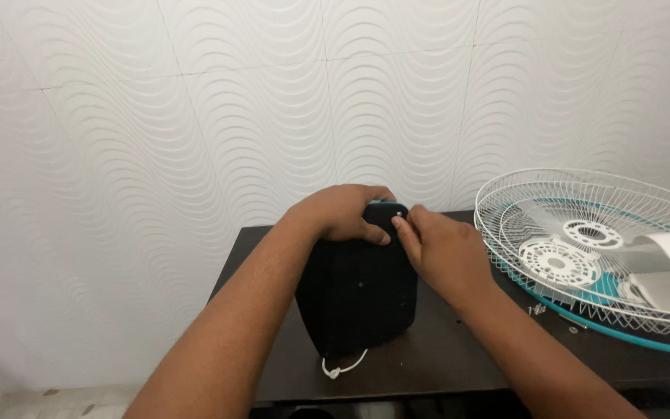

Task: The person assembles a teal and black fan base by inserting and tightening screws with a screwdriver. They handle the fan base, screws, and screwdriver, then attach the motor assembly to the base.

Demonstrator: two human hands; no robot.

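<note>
Black casing (358, 299): head view, upright on the dark table (443, 365), teal edge on top.
Left hand (343, 211): fingers curled over its top edge.
Right hand (443, 250): fingertips pinching something small at the top corner.
Handling: looks stiff, light plastic; steady by the top edge.
Beside: white fan grille (583, 248), white cord (343, 366).

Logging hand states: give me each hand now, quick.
Left hand: closed over the top of the upright black plastic fan base.
Right hand: fingertips pinched at its top edge; contents cannot be told.
</note>
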